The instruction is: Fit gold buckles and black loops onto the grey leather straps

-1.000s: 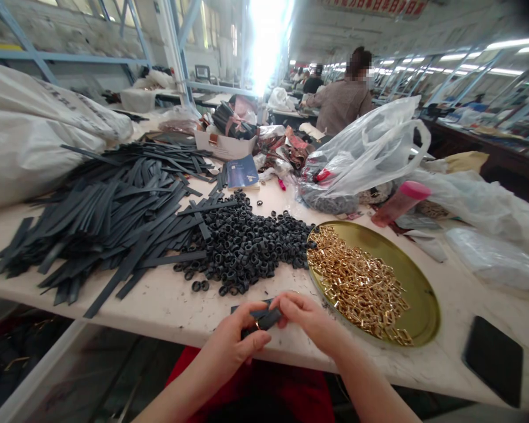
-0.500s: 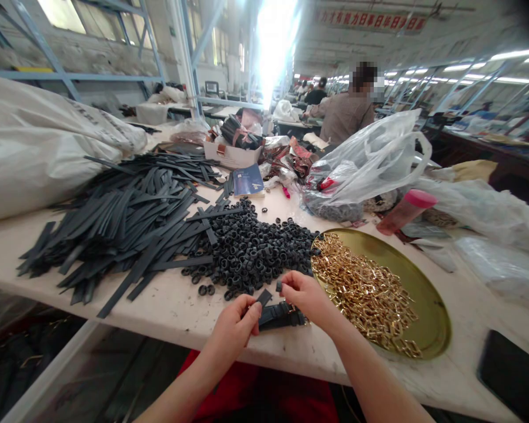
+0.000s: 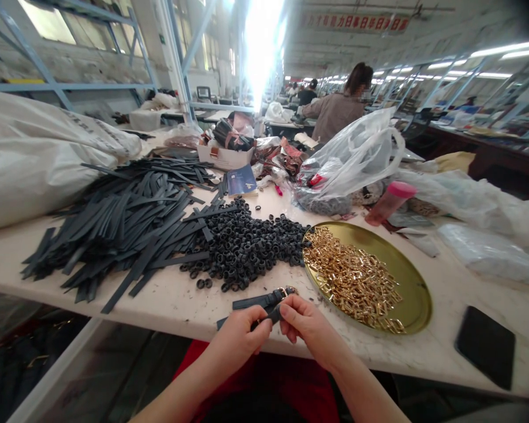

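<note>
Dark strap (image 3: pixel 271 316) pinched between left hand (image 3: pixel 247 330) and right hand (image 3: pixel 303 320), fingers of both closed on it, held at front edge of desk (image 3: pixel 167 305). Buckled strap (image 3: pixel 253 301) laid just beyond. Black loops (image 3: pixel 242 249) heaped farther back, flanked by dark strips (image 3: pixel 114 220) leftward, gold buckles (image 3: pixel 352 281) spread on round tray (image 3: pixel 408 282) rightward.

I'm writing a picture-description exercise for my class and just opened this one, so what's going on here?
A person at a cluttered worktable has the left hand and right hand close together, fingers of both on a dark strap. Just beyond, a strap with a gold buckle lies on the table. Farther back are a heap of dark strips on the left and a pile of small dark loops; gold metal pieces sit in a round tray on the right.
</note>
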Tool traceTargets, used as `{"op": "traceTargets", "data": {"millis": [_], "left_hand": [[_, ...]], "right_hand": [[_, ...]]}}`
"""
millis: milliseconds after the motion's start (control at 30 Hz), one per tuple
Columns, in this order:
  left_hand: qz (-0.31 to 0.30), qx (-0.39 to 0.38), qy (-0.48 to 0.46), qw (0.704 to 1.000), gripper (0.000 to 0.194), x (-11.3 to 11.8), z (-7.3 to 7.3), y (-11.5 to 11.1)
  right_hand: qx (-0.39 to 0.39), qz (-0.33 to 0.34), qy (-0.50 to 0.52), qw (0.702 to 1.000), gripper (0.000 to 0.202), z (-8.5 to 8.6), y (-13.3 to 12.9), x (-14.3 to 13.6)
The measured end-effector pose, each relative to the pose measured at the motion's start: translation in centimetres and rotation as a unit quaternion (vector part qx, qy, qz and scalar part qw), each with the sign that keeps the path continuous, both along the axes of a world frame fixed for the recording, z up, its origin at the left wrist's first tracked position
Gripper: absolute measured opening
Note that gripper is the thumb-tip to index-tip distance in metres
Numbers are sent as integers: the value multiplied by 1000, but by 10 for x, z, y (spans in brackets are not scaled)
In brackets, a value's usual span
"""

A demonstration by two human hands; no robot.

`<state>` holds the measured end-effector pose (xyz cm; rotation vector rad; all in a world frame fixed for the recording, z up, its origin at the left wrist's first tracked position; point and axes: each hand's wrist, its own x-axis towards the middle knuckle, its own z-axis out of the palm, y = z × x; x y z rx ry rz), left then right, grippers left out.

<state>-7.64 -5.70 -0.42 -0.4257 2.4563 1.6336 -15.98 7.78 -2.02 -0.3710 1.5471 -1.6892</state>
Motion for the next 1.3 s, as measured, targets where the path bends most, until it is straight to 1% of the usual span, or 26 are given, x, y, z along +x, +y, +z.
{"op": "traceTargets", "data": {"millis": [67,100,200,267,333,400,467,533,633,667,733,800,833,900,933,967,1000,1033,1100,1133,1200,1300], "left_hand": [[-17,2,-7,1000,21,0,1,1],[-15,3,-4,1000,21,1,0,2],[10,33,26,999,15,4,-2,4],[18,67,43,997,19,6,-2,5],[24,92,50,994,24,8,-2,4],[39,108,52,992,20,8,-3,3],[50,124,46,990,15,7,-4,3],[52,127,35,990,15,7,-6,2],[58,94,24,994,19,8,-7,1],[62,70,19,995,19,8,-6,0],[64,10,-1,998,19,9,-4,-2],[55,-50,-25,997,19,9,-1,-4],[51,-72,-35,995,20,9,0,-5],[52,-93,-39,994,19,9,1,-6],[55,-89,-34,994,19,9,0,-5],[57,-66,-29,996,18,10,-1,-5],[59,-21,-28,998,18,10,-2,-4],[61,39,-32,997,18,11,-2,-3],[71,164,-48,983,22,13,-3,-1],[77,212,-56,973,24,13,-2,0],[86,268,-54,958,27,15,-1,1],[83,307,-46,947,26,17,0,3]], "right_hand": [[5,15,-10,1000,33,-3,0,5],[4,12,-9,1000,33,-4,0,7],[-12,-51,2,999,32,-7,-1,12],[-16,-87,-1,996,32,-8,-2,14],[-17,-85,-4,996,31,-8,-2,17],[-36,-71,-13,997,33,-8,-2,20],[-71,-75,-50,993,38,-9,-2,22],[-92,-83,-97,987,41,-11,-2,22],[-81,-62,-139,985,30,-15,-2,22],[-75,-46,-152,984,28,-16,-2,22],[-72,-3,-191,979,30,-18,-1,23],[-79,37,-240,967,31,-20,0,24],[-86,45,-262,960,30,-20,0,25],[-102,33,-283,953,28,-21,0,27],[-106,18,-273,956,28,-20,0,28],[-105,2,-250,963,28,-20,-1,29],[-99,-14,-213,972,29,-18,-1,30],[-86,-31,-167,982,31,-17,-1,30],[-46,-66,-62,995,34,-15,-1,28],[-20,-84,-10,996,34,-14,-1,27],[42,-116,88,988,33,-15,1,25],[130,-150,209,958,23,-18,6,25]]}}
